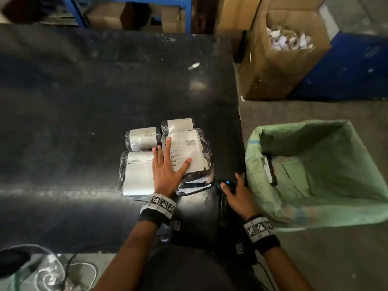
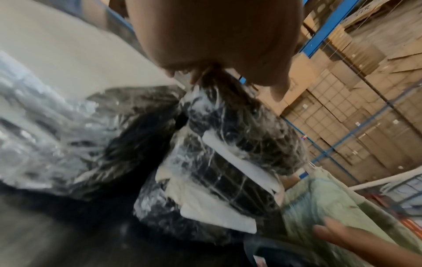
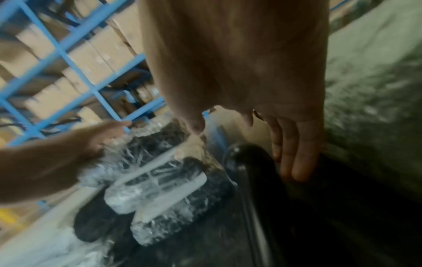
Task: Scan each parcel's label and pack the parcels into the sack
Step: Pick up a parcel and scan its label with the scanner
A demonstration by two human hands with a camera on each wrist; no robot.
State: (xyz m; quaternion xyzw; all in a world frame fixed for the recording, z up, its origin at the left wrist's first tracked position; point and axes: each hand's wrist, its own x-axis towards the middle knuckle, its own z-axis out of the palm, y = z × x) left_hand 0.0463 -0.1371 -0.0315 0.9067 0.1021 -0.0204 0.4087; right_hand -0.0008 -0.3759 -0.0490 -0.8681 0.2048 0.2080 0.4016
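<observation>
On the dark table [image 1: 84,101], left side first: sitting near the front edge, a cluster of parcels, all black stuff wrapped in shiny clear plastic with white paper labels facing up. Leftmost and biggest, the large parcel [image 1: 136,175], lying flat with a mostly blank-looking label. Just behind it, touching or nearly so, the small rolled parcel [image 1: 143,138], showing a little barcode on its label. Next over, another small parcel [image 1: 177,125] tucked at the back. In front of that, the stacked parcel [image 1: 189,154], lying on top of at least one more flat parcel [image 1: 193,186] peeking out underneath; crinkly film, barcodes and printed lines on the label, too blurry to read.

Resting flat across the middle of the cluster, the left hand [image 1: 168,164], fingers spread and straight, palm down, thumb on the stacked parcel's label, gripping nothing.

Moving right: lying at the table's corner, a black scanner [image 1: 226,185] with a blue light glowing. Coming down over it, the right hand [image 1: 239,196], fingers fairly straight and draped on top; can't really tell if wrapping it yet, wrist view too smeared.

Standing just off the table's right edge, the pale green woven sack [image 1: 315,175], mouth gaping open. Sitting further back on the floor, a cardboard box [image 1: 273,76] holding white paper scraps.
</observation>
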